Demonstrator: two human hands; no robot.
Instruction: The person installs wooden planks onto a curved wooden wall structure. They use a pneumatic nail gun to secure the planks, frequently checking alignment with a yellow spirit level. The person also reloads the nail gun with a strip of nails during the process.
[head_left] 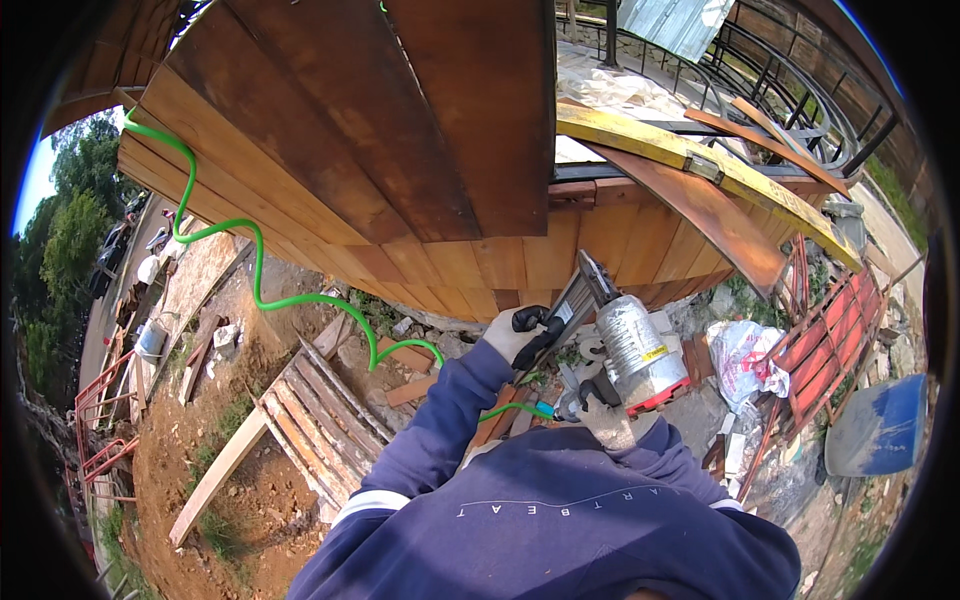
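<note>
A pneumatic nail gun [630, 337] with a ridged silver body, a yellow label and a red end is in front of me. Its dark nose points toward the lower edge of the wooden plank cladding [440, 262]. My right hand [602, 408], in a light and black glove, grips the handle beside the body. My left hand [522, 334], gloved alike, is closed at the slanted magazine, its fingers partly hidden. A green air hose [262, 268] hangs from the upper left, coils down across the cladding and runs to a blue fitting near the handle.
A long yellow spirit level [640, 138] and loose boards [700, 205] lie across the ledge at right. A slatted wooden pallet [325, 420] rests on dirt at left. A white plastic bag [742, 365], red metal frames [830, 345] and a blue container [880, 428] are at right.
</note>
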